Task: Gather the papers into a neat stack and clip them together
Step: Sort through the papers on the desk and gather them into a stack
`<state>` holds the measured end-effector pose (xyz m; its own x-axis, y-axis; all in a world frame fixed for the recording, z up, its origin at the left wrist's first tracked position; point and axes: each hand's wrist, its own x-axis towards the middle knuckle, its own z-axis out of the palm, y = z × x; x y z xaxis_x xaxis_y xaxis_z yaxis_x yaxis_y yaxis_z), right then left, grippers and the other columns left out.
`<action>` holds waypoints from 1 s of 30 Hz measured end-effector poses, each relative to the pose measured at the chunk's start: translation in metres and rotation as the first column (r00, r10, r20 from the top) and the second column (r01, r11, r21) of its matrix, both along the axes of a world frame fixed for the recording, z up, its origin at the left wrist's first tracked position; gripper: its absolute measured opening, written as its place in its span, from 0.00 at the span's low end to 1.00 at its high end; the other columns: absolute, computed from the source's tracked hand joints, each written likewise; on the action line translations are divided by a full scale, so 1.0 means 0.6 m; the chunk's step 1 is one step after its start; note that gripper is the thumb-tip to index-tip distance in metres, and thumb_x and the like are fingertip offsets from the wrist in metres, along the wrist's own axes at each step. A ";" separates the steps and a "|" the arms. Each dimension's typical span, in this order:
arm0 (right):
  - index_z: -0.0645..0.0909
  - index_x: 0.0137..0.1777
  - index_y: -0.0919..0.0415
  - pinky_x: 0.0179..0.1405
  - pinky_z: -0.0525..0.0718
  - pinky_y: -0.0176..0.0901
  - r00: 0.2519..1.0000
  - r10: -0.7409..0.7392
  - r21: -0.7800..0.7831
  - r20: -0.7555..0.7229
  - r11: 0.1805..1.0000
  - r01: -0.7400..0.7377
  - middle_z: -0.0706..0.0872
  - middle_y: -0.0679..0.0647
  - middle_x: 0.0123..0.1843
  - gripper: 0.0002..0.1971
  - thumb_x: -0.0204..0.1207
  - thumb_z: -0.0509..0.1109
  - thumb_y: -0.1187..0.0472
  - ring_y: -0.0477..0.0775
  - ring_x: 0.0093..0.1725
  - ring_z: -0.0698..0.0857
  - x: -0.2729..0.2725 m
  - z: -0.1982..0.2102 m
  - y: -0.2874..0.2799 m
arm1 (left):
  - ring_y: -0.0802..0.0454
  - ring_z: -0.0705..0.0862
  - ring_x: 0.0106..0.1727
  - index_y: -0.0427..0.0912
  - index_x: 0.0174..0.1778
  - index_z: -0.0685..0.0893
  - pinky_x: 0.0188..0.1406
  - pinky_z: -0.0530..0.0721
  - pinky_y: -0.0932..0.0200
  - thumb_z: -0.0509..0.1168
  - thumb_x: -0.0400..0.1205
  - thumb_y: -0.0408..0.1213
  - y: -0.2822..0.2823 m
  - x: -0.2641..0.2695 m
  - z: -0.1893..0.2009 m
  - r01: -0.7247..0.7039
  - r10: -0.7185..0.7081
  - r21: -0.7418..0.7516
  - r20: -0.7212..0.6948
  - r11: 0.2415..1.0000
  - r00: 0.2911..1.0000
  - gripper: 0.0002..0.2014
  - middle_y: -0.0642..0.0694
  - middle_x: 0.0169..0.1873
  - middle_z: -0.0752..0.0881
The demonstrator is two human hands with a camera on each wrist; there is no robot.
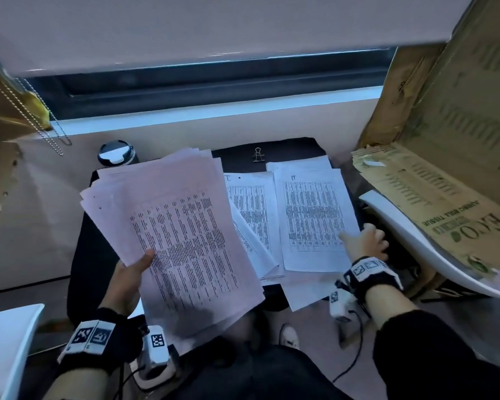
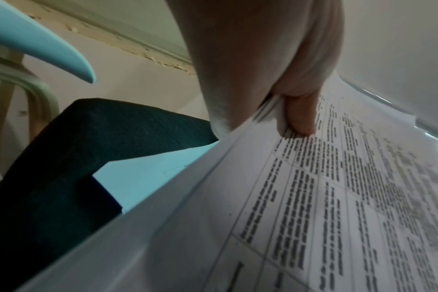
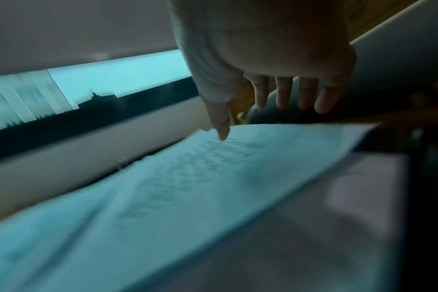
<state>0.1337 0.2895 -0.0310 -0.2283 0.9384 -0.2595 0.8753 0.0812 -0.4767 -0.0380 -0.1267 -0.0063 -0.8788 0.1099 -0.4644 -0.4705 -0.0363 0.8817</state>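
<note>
My left hand (image 1: 136, 267) grips a fanned, uneven bundle of printed sheets (image 1: 179, 232) by its lower left edge and holds it tilted above the table. The thumb (image 2: 300, 116) presses on top of the bundle (image 2: 338, 197), and the fingers are hidden beneath. Several more printed sheets lie on the dark cloth (image 1: 286, 148): one at the right (image 1: 312, 220), overlapping ones in the middle (image 1: 251, 203), another poking out at the front (image 1: 303, 293). My right hand (image 1: 367, 241) is at the right sheet's edge; its thumb tip touches the paper (image 3: 213, 177), fingers (image 3: 283, 94) straight and spread beyond it. A binder clip (image 1: 258, 155) lies at the back.
A black travel mug (image 1: 116, 153) stands at the back left by the wall. An open cardboard box (image 1: 445, 140) leans over a white chair (image 1: 416, 246) close on the right. Another white chair (image 1: 9, 342) is at the left. A bead chain (image 1: 41, 119) hangs at the far left.
</note>
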 end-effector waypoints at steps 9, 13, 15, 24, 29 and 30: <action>0.75 0.49 0.61 0.49 0.82 0.54 0.986 0.136 0.102 0.096 0.984 -0.145 0.85 0.64 0.54 0.12 0.69 0.71 0.60 0.67 0.52 0.83 0.026 -0.046 0.017 | 0.39 0.85 0.59 0.37 0.72 0.77 0.65 0.79 0.40 0.65 0.84 0.32 -0.014 0.002 0.003 -0.021 0.021 0.007 -0.013 1.000 1.000 0.20 0.42 0.56 0.87; 0.74 0.53 0.61 0.42 0.74 0.49 0.994 0.001 0.051 -0.108 0.999 0.005 0.83 0.66 0.53 0.07 0.76 0.60 0.64 0.67 0.48 0.81 0.012 -0.024 0.033 | 0.39 0.86 0.58 0.35 0.71 0.78 0.63 0.81 0.41 0.66 0.83 0.32 -0.010 -0.004 0.009 -0.029 0.030 0.012 -0.021 0.999 0.999 0.19 0.37 0.59 0.87; 0.75 0.50 0.63 0.41 0.75 0.48 0.938 -0.046 0.018 -0.343 0.998 0.056 0.81 0.63 0.48 0.06 0.76 0.59 0.66 0.64 0.47 0.80 0.004 0.010 0.051 | 0.41 0.86 0.55 0.36 0.70 0.79 0.56 0.83 0.45 0.66 0.83 0.32 -0.011 -0.008 0.011 -0.045 0.046 0.035 -0.031 0.998 0.998 0.18 0.39 0.56 0.87; 0.82 0.57 0.66 0.35 0.86 0.36 0.499 -0.109 -0.313 -0.860 0.885 -0.345 0.92 0.49 0.36 0.09 0.77 0.68 0.68 0.45 0.36 0.90 -0.054 0.145 0.022 | 0.35 0.86 0.59 0.37 0.68 0.81 0.59 0.83 0.38 0.67 0.82 0.35 -0.045 -0.021 -0.001 -0.162 0.159 0.132 0.026 0.978 0.987 0.18 0.33 0.62 0.86; 0.81 0.50 0.62 0.35 0.88 0.47 0.680 0.180 -0.318 -0.711 0.780 -0.539 0.88 0.61 0.46 0.07 0.76 0.67 0.72 0.51 0.35 0.89 -0.123 0.094 -0.098 | 0.35 0.85 0.63 0.41 0.58 0.86 0.67 0.78 0.35 0.65 0.83 0.33 -0.056 -0.022 0.002 -0.165 0.161 0.177 0.036 0.970 0.986 0.10 0.34 0.62 0.87; 0.82 0.47 0.64 0.38 0.89 0.53 0.710 0.237 -0.317 -0.663 0.771 -0.553 0.88 0.66 0.47 0.05 0.74 0.67 0.72 0.57 0.38 0.89 -0.137 0.069 -0.121 | 0.35 0.85 0.63 0.40 0.60 0.86 0.66 0.79 0.36 0.65 0.83 0.34 -0.058 -0.021 0.002 -0.169 0.166 0.182 0.034 0.969 0.986 0.11 0.35 0.62 0.87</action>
<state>0.0518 0.2167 0.0107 -0.7939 0.5157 -0.3220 0.3689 -0.0124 -0.9294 -0.0506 -0.1616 -0.0048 -0.8833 0.0466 -0.4665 -0.4603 -0.2761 0.8438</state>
